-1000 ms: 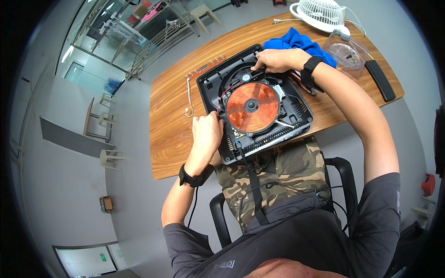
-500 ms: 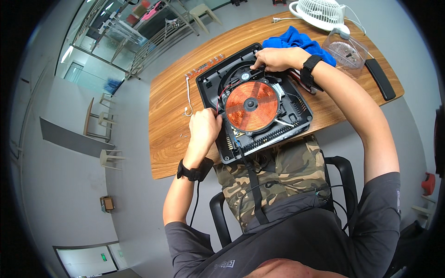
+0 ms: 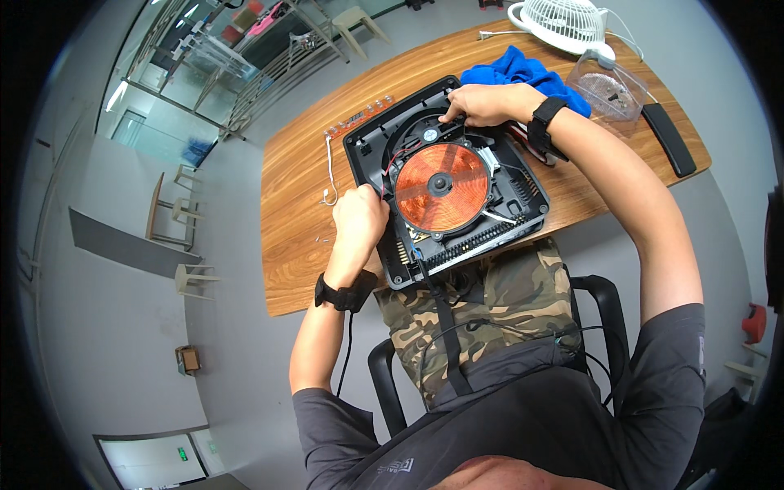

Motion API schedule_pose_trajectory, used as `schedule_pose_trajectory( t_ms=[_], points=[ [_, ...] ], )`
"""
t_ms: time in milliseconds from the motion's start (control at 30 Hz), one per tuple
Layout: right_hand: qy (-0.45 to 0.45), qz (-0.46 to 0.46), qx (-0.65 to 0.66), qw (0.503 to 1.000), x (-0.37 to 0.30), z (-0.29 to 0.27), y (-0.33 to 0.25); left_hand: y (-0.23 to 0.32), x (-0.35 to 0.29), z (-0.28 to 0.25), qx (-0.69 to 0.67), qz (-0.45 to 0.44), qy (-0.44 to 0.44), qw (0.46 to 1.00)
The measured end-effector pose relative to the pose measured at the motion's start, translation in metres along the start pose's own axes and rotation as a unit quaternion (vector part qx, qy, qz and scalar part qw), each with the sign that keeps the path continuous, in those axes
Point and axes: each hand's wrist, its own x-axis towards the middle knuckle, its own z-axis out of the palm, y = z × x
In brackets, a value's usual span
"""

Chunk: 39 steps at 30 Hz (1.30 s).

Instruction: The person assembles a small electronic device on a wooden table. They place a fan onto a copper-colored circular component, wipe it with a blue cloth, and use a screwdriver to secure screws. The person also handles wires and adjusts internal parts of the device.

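An opened induction cooker base [image 3: 531,214], a black plastic tray with its parts exposed, lies on the table before me. A round copper coil [image 3: 429,207] fills its middle, with a black cooling fan [image 3: 430,135] behind it. My right hand [image 3: 482,106] reaches over the far side, thumb and fingers closed on the fan's frame. At the tray's left edge, my left hand [image 3: 359,219] is closed, fingertips beside a thin red wire [image 3: 386,170] running from the fan. What its fingers grip is hidden.
A blue cloth [image 3: 523,72], a clear plastic container [image 3: 611,91] with small parts and a black bar [image 3: 670,139] lie to the right. A white fan [image 3: 563,24] stands at the far edge. An orange circuit board [image 3: 359,120] with a white cable lies left; small screws [image 3: 322,239] lie nearby.
The cooker base has shifted very slightly to the left in view. My left hand has turned a little, its fingertips slightly higher; the right hand stays on the fan.
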Motion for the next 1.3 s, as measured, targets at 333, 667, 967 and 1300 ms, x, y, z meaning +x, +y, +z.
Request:
schedule_pose_trajectory(
  t_ms=[333,667,967,1300],
  points=[
    [0.006,-0.018,-0.01,1.0,0.0,0.0,0.002,0.005,-0.002,-0.014,-0.084,-0.022,-0.031,0.996],
    [-0.002,-0.008,-0.022,1.0,-0.002,-0.01,-0.012,-0.003,-0.016,-0.019,-0.259,-0.042,0.008,0.965],
    [-0.007,0.005,-0.005,1.0,0.0,-0.009,-0.01,-0.007,-0.019,-0.014,-0.252,-0.052,0.042,0.965],
    [-0.01,-0.001,-0.018,1.0,-0.001,-0.013,-0.016,-0.005,-0.017,-0.005,-0.235,-0.075,0.05,0.968]
  ],
)
